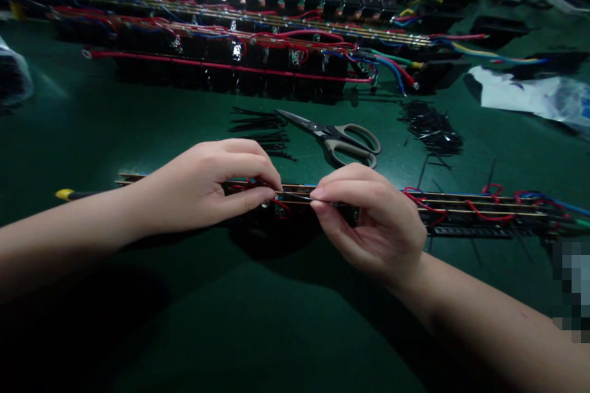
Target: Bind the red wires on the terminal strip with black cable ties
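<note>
A long, narrow assembly of brass-coloured bars with red and blue wires [483, 206] lies across the table in front of me. My right hand [373, 218] pinches a thin black cable tie [299, 197] between thumb and fingertips, just over the bars. The tie runs left to my left hand [225, 181], whose thumb and forefinger are closed at its other end, close to a red wire loop. The left palm hides part of the bars beneath it. Several loose tie ends stick out of the assembly's right part.
Grey-handled scissors [350, 141] lie behind my hands, beside a bunch of black cable ties [260, 129]. A pile of black tie pieces [431, 126] lies farther right. Rows of similar wired assemblies [230, 55] fill the back. Plastic bags [530, 95] rest at the right.
</note>
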### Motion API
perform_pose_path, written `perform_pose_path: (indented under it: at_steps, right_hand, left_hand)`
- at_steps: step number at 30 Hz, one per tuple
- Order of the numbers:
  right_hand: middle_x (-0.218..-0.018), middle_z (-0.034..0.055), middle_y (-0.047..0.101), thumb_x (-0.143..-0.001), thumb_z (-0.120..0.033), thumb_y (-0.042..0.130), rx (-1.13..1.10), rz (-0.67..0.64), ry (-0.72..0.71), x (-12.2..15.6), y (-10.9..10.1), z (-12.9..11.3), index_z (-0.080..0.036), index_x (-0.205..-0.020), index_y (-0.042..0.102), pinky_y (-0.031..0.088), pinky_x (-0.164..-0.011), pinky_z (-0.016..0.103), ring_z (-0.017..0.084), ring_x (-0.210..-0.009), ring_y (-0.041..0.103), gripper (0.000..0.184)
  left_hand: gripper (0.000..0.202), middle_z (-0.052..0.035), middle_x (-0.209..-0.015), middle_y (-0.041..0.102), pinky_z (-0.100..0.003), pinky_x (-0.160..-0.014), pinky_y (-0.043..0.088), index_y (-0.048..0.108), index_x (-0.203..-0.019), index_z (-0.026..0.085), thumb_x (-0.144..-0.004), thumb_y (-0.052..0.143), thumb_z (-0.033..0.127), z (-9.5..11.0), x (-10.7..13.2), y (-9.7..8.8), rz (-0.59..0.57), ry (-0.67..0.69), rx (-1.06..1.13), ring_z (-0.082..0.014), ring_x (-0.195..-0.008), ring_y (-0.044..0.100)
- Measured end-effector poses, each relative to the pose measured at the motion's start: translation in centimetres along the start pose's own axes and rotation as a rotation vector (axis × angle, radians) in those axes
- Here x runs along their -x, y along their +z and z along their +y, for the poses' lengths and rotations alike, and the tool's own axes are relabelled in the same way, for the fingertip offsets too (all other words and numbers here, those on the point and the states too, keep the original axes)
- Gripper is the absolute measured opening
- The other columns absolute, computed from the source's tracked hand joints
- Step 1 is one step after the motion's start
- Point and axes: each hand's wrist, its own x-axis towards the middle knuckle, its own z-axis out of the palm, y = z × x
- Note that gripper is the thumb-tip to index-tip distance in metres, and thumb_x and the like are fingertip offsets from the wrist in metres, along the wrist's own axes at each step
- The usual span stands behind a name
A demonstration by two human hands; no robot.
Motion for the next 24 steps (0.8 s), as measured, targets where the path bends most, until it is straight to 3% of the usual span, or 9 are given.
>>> perform_pose_path:
  at_steps: [5,9,14,19,24]
  right_hand:
    - [-0.093,0.0047,0.082,-0.097,-0.009,0.074,0.021,-0.001,0.014,0.01,0.01,-0.07,-0.024,-0.106,0.07,0.065,-0.069,0.029,0.018,-0.082,0.08,0.018]
    - [-0.091,0.0056,0.081,-0.095,-0.009,0.074,0.054,-0.005,-0.013,0.04,0.17,-0.13,-0.022,-0.104,0.069,0.065,-0.069,0.028,0.017,-0.08,0.078,0.017]
    - [-0.09,0.0059,0.082,-0.094,-0.01,0.075,0.106,-0.013,-0.104,-0.03,0.3,-0.33,-0.022,-0.103,0.068,0.066,-0.07,0.029,0.018,-0.078,0.077,0.017]
    - [-0.092,0.007,0.083,-0.095,-0.011,0.074,0.135,-0.047,-0.156,-0.13,0.05,-0.56,-0.022,-0.103,0.068,0.068,-0.071,0.03,0.018,-0.077,0.077,0.014]
    - [-0.09,0.0059,0.081,-0.097,-0.01,0.072,0.128,-0.031,-0.116,0.11,0.11,-0.64,-0.021,-0.104,0.066,0.066,-0.071,0.029,0.017,-0.078,0.076,0.015]
  left_hand:
    - [0.036,-0.0074,-0.118,0.082,-0.036,-0.102,0.06,0.084,-0.12,0.024,-0.104,0.063,0.048,-0.38,-0.18,0.21,-0.014,-0.065,-0.124,-0.0248,-0.11,0.075]
    - [0.042,-0.006,-0.111,0.084,-0.037,-0.093,0.058,0.085,-0.119,0.026,-0.103,0.06,0.055,-0.6,-0.31,0.35,-0.109,-0.138,-0.151,-0.0262,-0.101,0.076]
    - [0.034,-0.0026,-0.104,0.084,-0.032,-0.083,0.053,0.086,-0.114,0.027,-0.098,0.069,0.052,-0.78,-0.38,0.16,-0.12,-0.111,-0.116,-0.0226,-0.094,0.076]
    - [0.033,-0.0021,-0.108,0.085,-0.032,-0.083,0.053,0.085,-0.114,0.028,-0.096,0.071,0.051,-0.85,-0.41,-0.17,-0.161,-0.158,-0.076,-0.0225,-0.097,0.077]
    - [0.037,-0.0016,-0.11,0.084,-0.034,-0.086,0.053,0.083,-0.114,0.027,-0.091,0.069,0.052,-0.65,-0.53,-0.33,-0.23,-0.238,-0.049,-0.0229,-0.099,0.076]
